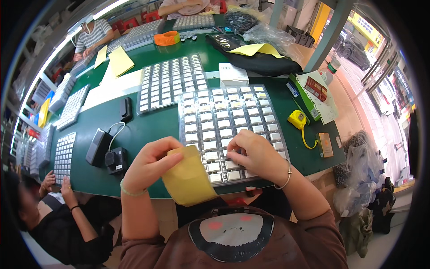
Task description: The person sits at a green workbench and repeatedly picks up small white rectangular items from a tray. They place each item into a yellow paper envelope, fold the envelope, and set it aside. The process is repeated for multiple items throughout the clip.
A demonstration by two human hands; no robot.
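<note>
My left hand (153, 164) grips a yellow paper sheet (189, 178) by its upper left edge, thumb on top. The sheet hangs over the front edge of the table and the near left corner of a clear plastic tray (181, 126). Rows of small white rectangular pieces, such as this white piece (215, 177), fill the tray's compartments. Over the tray's near part, my right hand (257, 153) has its thumb and forefinger bent close together just above the pieces. Anything between those fingertips is too small to make out. A few far pieces look yellowish on top.
A second filled tray (171, 80) adjoins behind. To the right lie a yellow tape measure (297, 119), a small carton (325, 144) and a green box (304, 97). Black electronic devices (116, 161) with a white cable are left. A co-worker's hands (67, 190) touch another tray (65, 158).
</note>
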